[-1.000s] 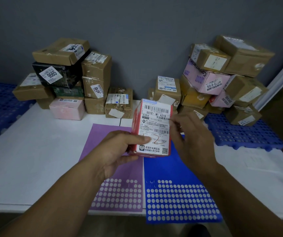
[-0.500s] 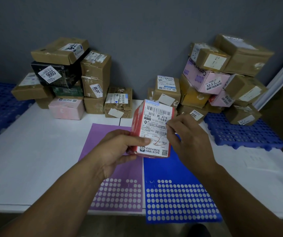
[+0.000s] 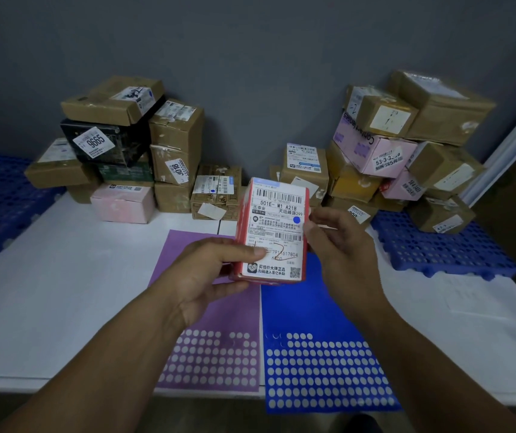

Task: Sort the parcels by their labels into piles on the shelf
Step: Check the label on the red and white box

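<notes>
a: what's new in the last second?
b: left to right: the left hand (image 3: 206, 270) grips the red parcel (image 3: 277, 226) as before, thumb across its label, holding it up above the purple sheet (image 3: 194, 295) and blue sheet (image 3: 300, 310) on the tabletop (image 3: 63, 292). 1 blue dot (image 3: 296, 219) now sits on the label, where the right fingers pressed 0.5 s ago.
a: and the right hand?
b: the right hand (image 3: 344, 251) has drawn back just beside the parcel's right edge, fingers loose, holding nothing.
a: meaning?
b: it's tagged, i'd say, and still needs a pile. 2 boxes in the left pile (image 3: 172, 142) seem to carry blue dots too, so that looks likelier.
</notes>
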